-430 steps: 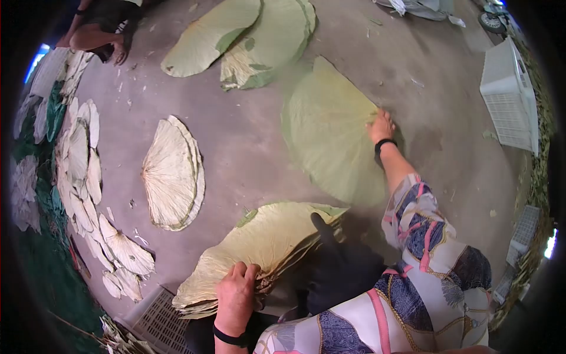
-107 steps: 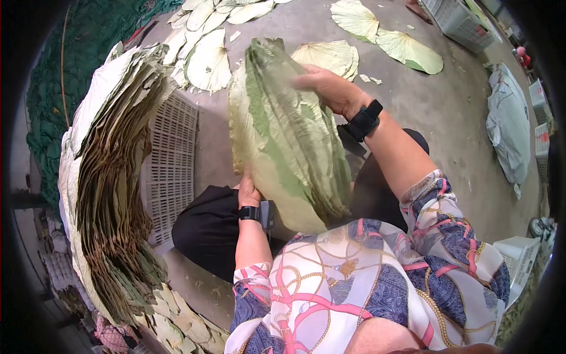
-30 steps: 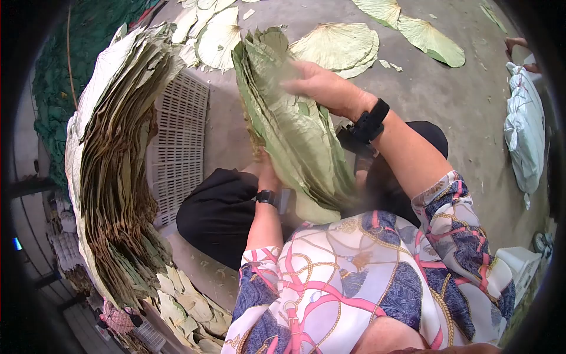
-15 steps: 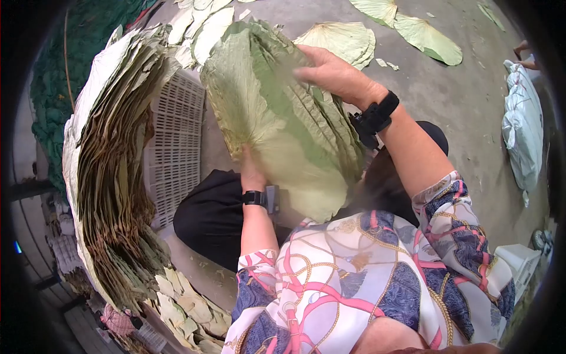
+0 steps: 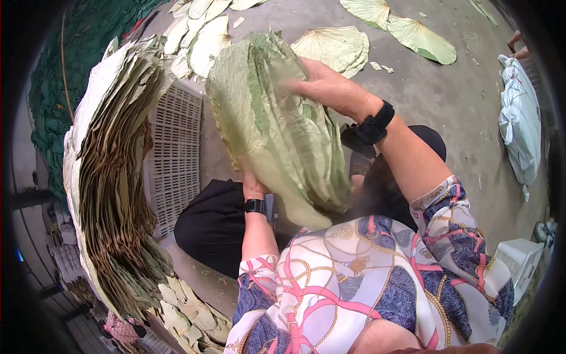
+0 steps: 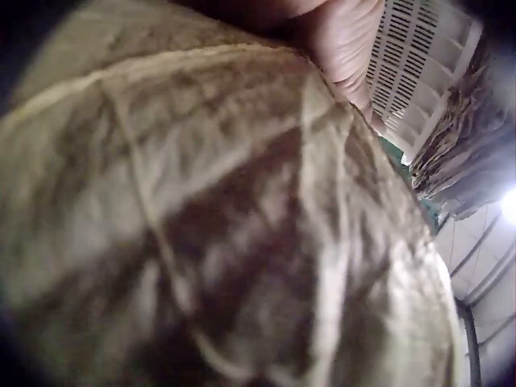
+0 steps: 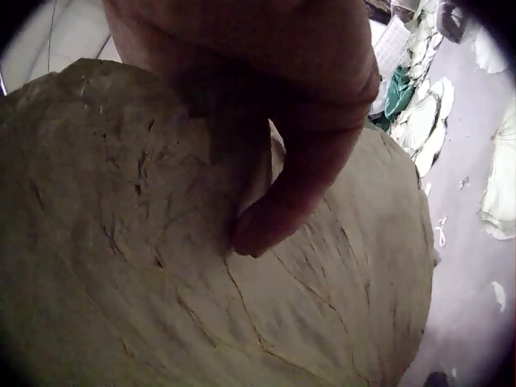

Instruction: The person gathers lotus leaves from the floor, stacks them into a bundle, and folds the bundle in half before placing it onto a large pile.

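Observation:
A thick bundle of large dried green leaves [image 5: 283, 135] stands over the person's lap, its layers folded together. The left hand [image 5: 253, 185] grips the bundle's lower left edge; in the left wrist view part of that hand [image 6: 343, 40] shows behind a veined leaf [image 6: 242, 210]. At the upper right side, the right hand [image 5: 330, 88] holds the leaves. Its thumb lies on the leaf face [image 7: 339, 274] in the right wrist view, where the right hand [image 7: 266, 81] covers the top edge. The fingers behind the leaves are hidden.
A tall curved stack of dried leaves [image 5: 118, 183] stands at the left beside a white slatted crate [image 5: 175, 153]. More flat leaves [image 5: 333, 47] lie on the floor ahead. A pale wrapped bundle [image 5: 520, 124] lies at the right, with a white container [image 5: 517, 262] below it.
Since the earliest frame, the view has turned and both hands have come to one upright bundle. Over the last second the front leaves swung left, then partly back, with both hands still on the bundle.

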Demonstrator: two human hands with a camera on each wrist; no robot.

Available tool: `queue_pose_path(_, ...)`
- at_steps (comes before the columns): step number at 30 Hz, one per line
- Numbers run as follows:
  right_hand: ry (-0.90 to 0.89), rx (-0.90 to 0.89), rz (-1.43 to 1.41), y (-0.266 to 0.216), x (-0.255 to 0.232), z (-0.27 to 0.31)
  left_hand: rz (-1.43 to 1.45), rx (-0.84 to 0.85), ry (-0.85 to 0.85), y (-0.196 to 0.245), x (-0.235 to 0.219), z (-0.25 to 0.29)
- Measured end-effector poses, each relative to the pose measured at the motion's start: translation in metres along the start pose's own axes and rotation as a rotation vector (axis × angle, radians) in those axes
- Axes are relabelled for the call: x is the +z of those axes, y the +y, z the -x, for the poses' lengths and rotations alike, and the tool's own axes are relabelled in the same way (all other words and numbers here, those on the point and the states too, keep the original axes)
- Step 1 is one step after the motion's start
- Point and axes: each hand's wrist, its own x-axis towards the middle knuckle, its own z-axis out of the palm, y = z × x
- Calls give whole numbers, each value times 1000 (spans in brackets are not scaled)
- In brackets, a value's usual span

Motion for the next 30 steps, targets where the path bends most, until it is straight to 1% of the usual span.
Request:
queue_pose_path(1,5,2,-1,4,1,-1,-48,19,62,-3,1,0)
queue_pose_path(2,-18,45,-33,8,1,-2,-97,37,124,-7,1,1)
queue_pose_path(3,-39,88,-66,6,3,-2,-60,-53,117,-7,7,5)
queue_pose_path(4,-45,77,-101,5,7,-1,-64,-58,118,-8,7,5)
queue_pose_path(7,-42,103,-169,-7,15,5,-155,-43,88,-14,2,22)
queue_pose_path(8,-43,70,-240,-2,17,4,-184,-37,79,-20,3,22)
queue_pose_path(9,-43,71,-243,-6,17,6,-213,-29,70,-26,5,22)
queue_pose_path(10,-69,102,-212,-14,18,8,-241,-21,61,-23,-2,34)
queue_pose_path(11,-95,132,-179,-19,18,9,-269,-11,52,-29,1,31)
queue_pose_path(14,-73,97,-178,-12,22,6,-353,18,22,-28,-9,43)
queue_pose_path(17,-41,86,-178,-9,27,3,-435,49,-3,-36,-5,41)
queue_pose_path(18,-44,84,-181,-9,28,4,-463,59,-12,-43,-4,45)
queue_pose_path(20,-74,30,-257,-7,30,6,-518,77,-32,-43,-5,45)
queue_pose_path(27,-102,102,-191,2,36,0,-705,135,-101,-47,-31,83)
queue_pose_path(29,-115,-45,-175,17,37,-6,-759,148,-124,-48,-35,89)
queue_pose_path(30,-115,-44,-176,18,38,-7,-787,153,-135,-50,-36,91)
